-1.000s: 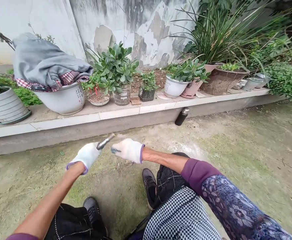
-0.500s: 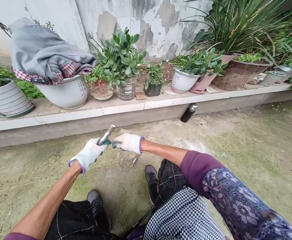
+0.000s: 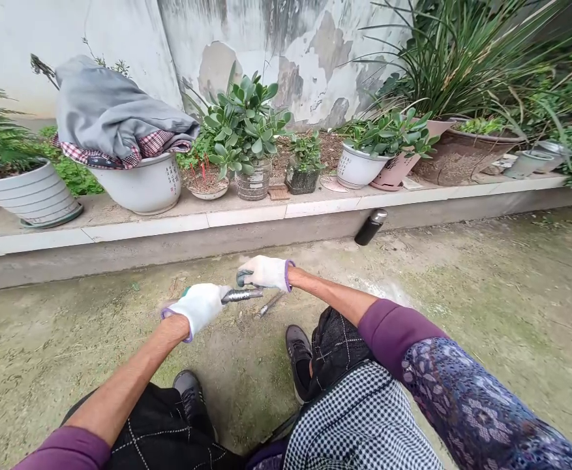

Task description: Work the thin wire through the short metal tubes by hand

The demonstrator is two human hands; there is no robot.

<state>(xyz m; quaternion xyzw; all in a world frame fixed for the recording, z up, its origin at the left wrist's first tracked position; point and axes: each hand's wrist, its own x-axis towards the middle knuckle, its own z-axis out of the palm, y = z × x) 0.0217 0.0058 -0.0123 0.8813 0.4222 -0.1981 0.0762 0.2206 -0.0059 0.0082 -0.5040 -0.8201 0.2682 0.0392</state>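
Note:
My left hand (image 3: 198, 305), in a white glove with purple cuff and dark green palm, is closed around a silvery metal rod (image 3: 243, 295) with a ridged or wrapped part. The rod lies nearly level and points right. Just above its free end is my right hand (image 3: 262, 271), gloved the same way. Its fingers curl down and inward, and whatever they hold, if anything, is hidden. A second thin metal rod (image 3: 269, 305) lies on the ground below my right hand.
A low ledge (image 3: 246, 215) runs across, carrying several potted plants, among them a jade plant (image 3: 249, 124). Grey cloth (image 3: 119, 114) covers a white pot (image 3: 141, 186). A black bottle (image 3: 370, 228) leans at the ledge's foot. My shoes (image 3: 298, 352) stand on mossy ground.
My left hand has moved right and turned, swinging the rod from slanting upward to nearly level. My right hand has shifted slightly right. The view has shifted a little left.

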